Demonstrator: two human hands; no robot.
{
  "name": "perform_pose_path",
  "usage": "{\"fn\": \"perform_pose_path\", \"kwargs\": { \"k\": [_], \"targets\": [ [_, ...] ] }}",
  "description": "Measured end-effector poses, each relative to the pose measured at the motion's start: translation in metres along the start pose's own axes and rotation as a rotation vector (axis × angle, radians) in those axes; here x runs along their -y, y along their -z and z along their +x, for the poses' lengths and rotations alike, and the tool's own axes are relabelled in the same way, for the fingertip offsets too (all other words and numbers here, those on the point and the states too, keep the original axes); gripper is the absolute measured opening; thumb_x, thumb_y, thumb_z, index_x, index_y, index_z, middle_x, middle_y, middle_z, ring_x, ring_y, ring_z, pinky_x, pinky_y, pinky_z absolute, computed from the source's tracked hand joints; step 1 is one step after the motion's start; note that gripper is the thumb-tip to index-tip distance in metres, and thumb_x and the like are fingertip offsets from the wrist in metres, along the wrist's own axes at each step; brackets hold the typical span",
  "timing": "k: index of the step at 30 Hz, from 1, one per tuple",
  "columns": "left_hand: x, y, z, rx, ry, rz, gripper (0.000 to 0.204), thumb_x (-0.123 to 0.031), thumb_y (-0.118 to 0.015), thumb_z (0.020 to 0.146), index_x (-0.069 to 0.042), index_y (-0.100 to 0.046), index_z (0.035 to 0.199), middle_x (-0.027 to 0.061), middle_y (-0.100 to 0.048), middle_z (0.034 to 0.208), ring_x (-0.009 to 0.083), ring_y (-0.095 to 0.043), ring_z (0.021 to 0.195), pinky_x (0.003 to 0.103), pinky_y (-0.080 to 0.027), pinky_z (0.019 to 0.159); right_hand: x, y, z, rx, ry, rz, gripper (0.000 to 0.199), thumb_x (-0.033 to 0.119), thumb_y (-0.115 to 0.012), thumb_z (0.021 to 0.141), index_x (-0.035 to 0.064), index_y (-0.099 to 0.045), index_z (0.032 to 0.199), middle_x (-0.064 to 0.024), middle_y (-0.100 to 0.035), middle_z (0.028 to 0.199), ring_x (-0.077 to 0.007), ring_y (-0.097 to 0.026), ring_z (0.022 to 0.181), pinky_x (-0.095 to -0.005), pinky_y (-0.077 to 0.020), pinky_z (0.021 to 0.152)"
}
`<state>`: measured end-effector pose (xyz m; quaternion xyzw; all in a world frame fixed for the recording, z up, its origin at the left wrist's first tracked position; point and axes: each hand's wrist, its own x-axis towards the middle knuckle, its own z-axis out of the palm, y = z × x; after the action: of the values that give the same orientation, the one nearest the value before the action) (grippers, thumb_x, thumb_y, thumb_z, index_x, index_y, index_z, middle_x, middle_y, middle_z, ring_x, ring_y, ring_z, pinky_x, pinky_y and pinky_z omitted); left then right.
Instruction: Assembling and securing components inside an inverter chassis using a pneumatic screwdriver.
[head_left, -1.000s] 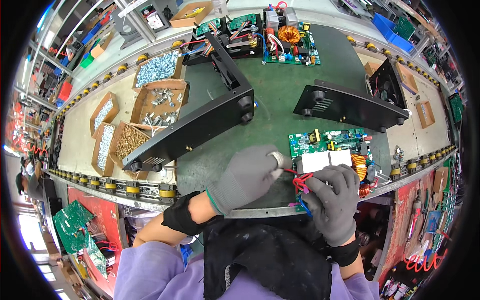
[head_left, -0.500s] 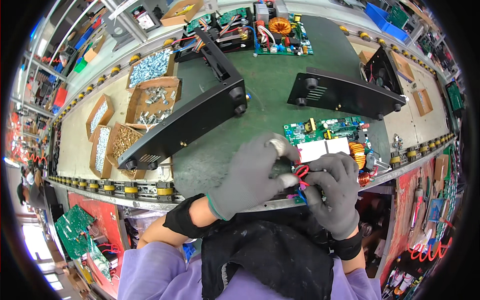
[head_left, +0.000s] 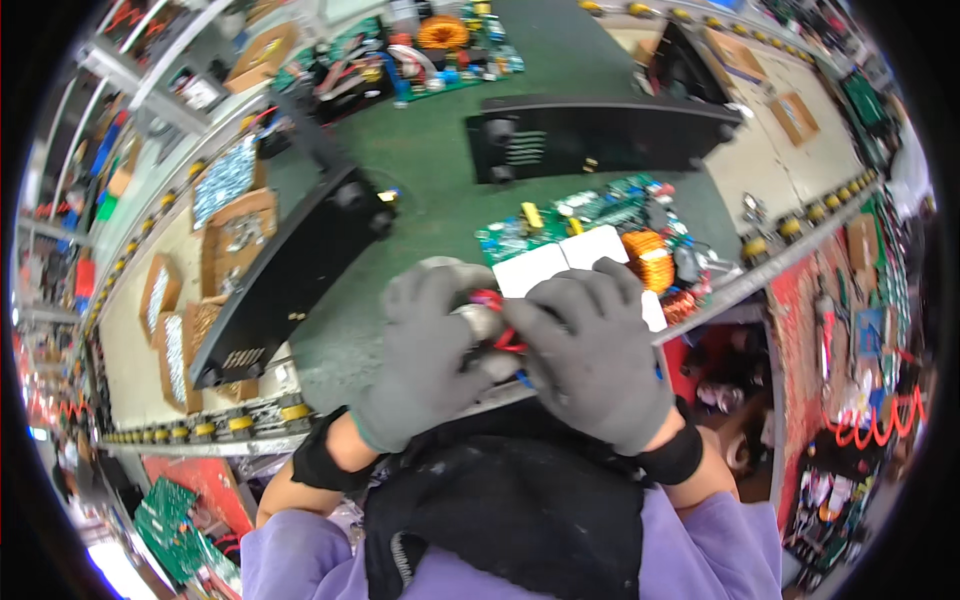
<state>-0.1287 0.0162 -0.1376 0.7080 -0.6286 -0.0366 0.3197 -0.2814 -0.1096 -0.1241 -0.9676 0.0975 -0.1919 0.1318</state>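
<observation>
My left hand (head_left: 422, 350), in a grey knit glove with pale fingertips, has its fingers curled around a bundle of red wires (head_left: 508, 342). My right hand (head_left: 598, 362), gloved alike, bends over the same wires from the other side with fingers and thumb closed. The fingertips partly cover the wires, and a bit of blue shows beneath. Just beyond lies a green circuit board (head_left: 500, 243) carrying white rectangular pieces (head_left: 535, 270) and a copper-wound ring coil (head_left: 650, 262). My right hand overlaps its near edge.
Black metal panels stand at the left (head_left: 290, 275) and far centre (head_left: 600, 138). Another populated board (head_left: 455, 78) lies at the back. Cardboard boxes of screws (head_left: 240, 225) sit on the left, beside a roller track (head_left: 240, 425). A metal edge runs along the near side.
The view has shifted and tilted, so the bench items sit further left. My hands have come closer together over the red wires, and the right hand now covers more of them.
</observation>
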Motion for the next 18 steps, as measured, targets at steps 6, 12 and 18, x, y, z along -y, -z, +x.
{"fn": "perform_pose_path", "kwargs": {
  "k": [6, 12, 18],
  "targets": [
    [-0.006, -0.002, 0.003, 0.007, -0.051, 0.181, 0.032, -0.033, -0.078, 0.061, -0.011, -0.072, 0.083, 0.0075, -0.06, 0.118, 0.0317, -0.049, 0.111, 0.047, -0.031, 0.097, 0.0, -0.002, 0.003, -0.042, -0.027, -0.002, 0.015, 0.018, -0.066, 0.071, 0.0122, -0.064, 0.085, -0.0045, -0.054, 0.098, -0.0235, -0.053, 0.102, -0.0465, -0.037, 0.097],
    [0.004, -0.003, 0.007, 0.06, -0.082, 0.243, 0.051, -0.059, -0.064, 0.073, -0.009, -0.072, 0.081, 0.0101, -0.058, 0.119, 0.0331, -0.048, 0.114, 0.048, -0.032, 0.098, -0.007, 0.009, 0.008, 0.05, -0.02, 0.123, 0.023, 0.021, -0.073, 0.067, 0.0159, -0.066, 0.089, -0.0042, -0.054, 0.102, -0.0261, -0.052, 0.104, -0.0481, -0.0359, 0.097],
    [0.017, 0.004, 0.009, 0.143, -0.058, 0.135, 0.055, -0.062, -0.063, 0.073, -0.008, -0.069, 0.082, 0.012, -0.057, 0.121, 0.0354, -0.048, 0.115, 0.049, -0.036, 0.096, -0.011, 0.0, 0.02, 0.031, 0.125, 0.099, 0.016, 0.019, -0.071, 0.065, 0.0145, -0.067, 0.08, -0.0047, -0.055, 0.1, -0.0258, -0.053, 0.104, -0.0468, -0.038, 0.095]
  ]
}}
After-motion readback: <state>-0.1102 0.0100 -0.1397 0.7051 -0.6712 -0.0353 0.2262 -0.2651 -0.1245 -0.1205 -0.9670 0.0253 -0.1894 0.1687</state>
